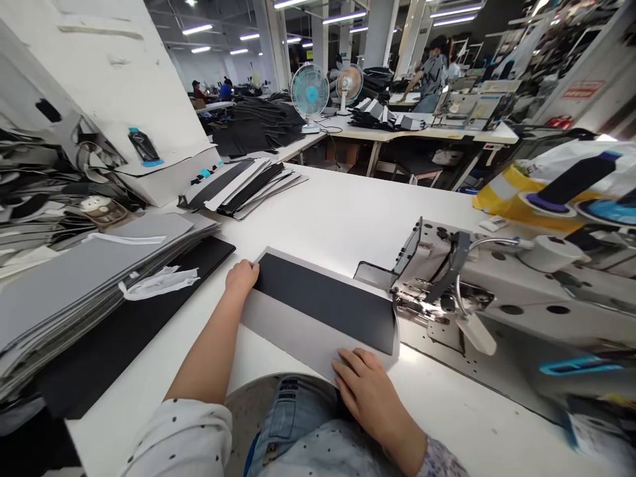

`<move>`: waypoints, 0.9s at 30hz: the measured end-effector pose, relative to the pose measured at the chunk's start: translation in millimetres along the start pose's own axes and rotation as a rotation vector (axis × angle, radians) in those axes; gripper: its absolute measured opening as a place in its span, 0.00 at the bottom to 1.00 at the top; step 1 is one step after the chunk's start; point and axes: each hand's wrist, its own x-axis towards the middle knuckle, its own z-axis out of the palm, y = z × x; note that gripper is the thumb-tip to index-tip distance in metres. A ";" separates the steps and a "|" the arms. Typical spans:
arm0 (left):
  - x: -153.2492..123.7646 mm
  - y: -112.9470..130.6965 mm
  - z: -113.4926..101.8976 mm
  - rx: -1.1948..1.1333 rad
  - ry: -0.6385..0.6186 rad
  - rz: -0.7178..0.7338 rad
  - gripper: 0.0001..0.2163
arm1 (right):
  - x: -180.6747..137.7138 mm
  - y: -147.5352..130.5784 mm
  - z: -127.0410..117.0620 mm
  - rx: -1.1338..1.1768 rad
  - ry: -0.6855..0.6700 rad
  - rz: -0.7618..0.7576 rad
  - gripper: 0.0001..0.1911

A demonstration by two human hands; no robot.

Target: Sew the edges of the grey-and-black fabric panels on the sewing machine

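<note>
A light grey fabric panel [293, 334] with a dark grey strip [325, 301] on top lies flat on the white table. Its right end reaches the needle area of a sewing machine [442, 298], lit by a small lamp. My left hand [242, 277] has its fingers curled round the panel's left end, by the corner of the dark strip. Nearer my body, my right hand [365, 387] rests with fingers stretched out on the panel's near edge. Where the panel meets the machine's foot, the detail is too small to make out.
Stacked grey panels [119, 248] and a long black piece [149, 324] lie to the left. Cut strips [248, 185] are piled behind. Thread cones [571, 182] and a yellow bag [507, 192] stand at right, and blue-handled snips [576, 364] lie by the machine. Fans [311, 93] stand farther back.
</note>
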 end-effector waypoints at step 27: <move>-174.3 176.2 97.4 0.036 0.123 1.207 0.23 | 9.5 122.1 -38.4 -0.183 0.263 0.449 0.15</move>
